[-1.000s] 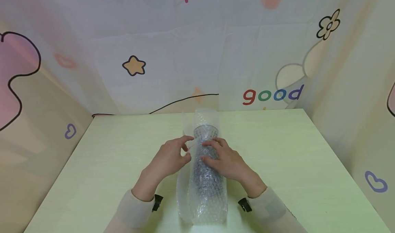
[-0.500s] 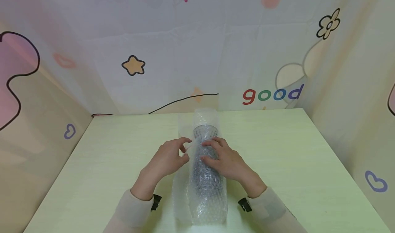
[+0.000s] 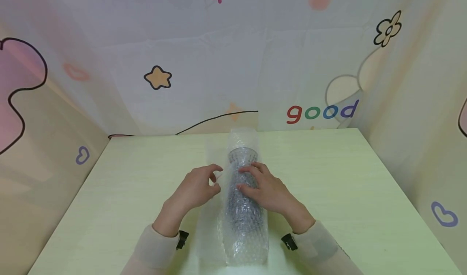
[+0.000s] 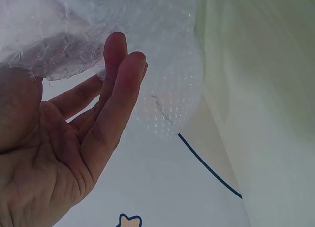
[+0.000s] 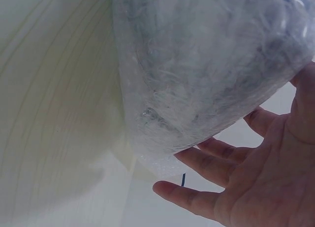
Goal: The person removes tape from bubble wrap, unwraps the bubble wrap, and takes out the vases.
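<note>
Leftward, away from the middle, your bare left hand (image 3: 196, 186) has shifted slightly since the earlier frame, and the loose flap of milky, translucent bubble wrap (image 3: 209, 226) near its fingers now reaches further left. Your bare right hand (image 3: 270, 189) looks unmoved.

Head view: a long, bluish-grey, vase-shaped object with a flared rim (image 3: 243, 212), seen dimly through its wrapping, lies lengthwise on a pale green tabletop (image 3: 339, 178). Its body is beneath your right fingers and just right of your left ones; the rim lies beyond your fingertips. Your right fingers and thumb are parted, resting on it. Your left thumb and index finger are bent and stand apart, with a gap between.

Left wrist view: your left fingers are slightly bent, the tips close against the hanging wrap; no pinch shows, though the wrap hides part of the thumb side. With so light a hold, the flap could slip off those fingertips and spring back, or crease, if drawn unevenly.

Right wrist view: your right fingers are spread, meeting the lower edge of the wrapped body. It looks rounded, so it could roll from under them if the flap is tugged while they press lightly.
</note>
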`<act>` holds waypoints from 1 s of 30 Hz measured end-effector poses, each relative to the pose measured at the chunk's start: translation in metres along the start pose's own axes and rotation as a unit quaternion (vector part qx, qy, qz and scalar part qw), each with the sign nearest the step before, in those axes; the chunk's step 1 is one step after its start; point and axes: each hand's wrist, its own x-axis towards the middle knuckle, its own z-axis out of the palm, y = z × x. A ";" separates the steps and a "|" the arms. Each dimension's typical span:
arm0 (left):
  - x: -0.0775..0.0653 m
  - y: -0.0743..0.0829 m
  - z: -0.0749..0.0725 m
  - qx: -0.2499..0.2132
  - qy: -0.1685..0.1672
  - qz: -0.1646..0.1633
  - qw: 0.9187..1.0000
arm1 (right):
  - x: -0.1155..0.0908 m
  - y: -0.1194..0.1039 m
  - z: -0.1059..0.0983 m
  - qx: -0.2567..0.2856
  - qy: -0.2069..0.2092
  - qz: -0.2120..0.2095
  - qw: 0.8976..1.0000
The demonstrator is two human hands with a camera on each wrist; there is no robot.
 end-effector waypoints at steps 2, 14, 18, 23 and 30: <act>0.000 -0.002 0.000 -0.001 -0.002 -0.003 1.000 | 0.000 0.000 0.000 -0.001 0.001 -0.002 1.000; -0.002 -0.009 -0.001 -0.001 -0.012 -0.021 1.000 | 0.000 0.001 0.000 -0.004 0.001 -0.007 1.000; -0.002 -0.011 -0.002 0.001 -0.013 -0.024 1.000 | 0.000 0.001 0.000 -0.005 0.002 -0.007 1.000; -0.004 -0.014 -0.003 -0.003 -0.016 -0.029 0.999 | 0.001 0.001 0.001 -0.005 0.001 -0.007 1.000; -0.004 -0.020 -0.004 -0.006 -0.022 -0.033 0.999 | 0.000 -0.001 0.001 -0.003 -0.001 -0.002 1.000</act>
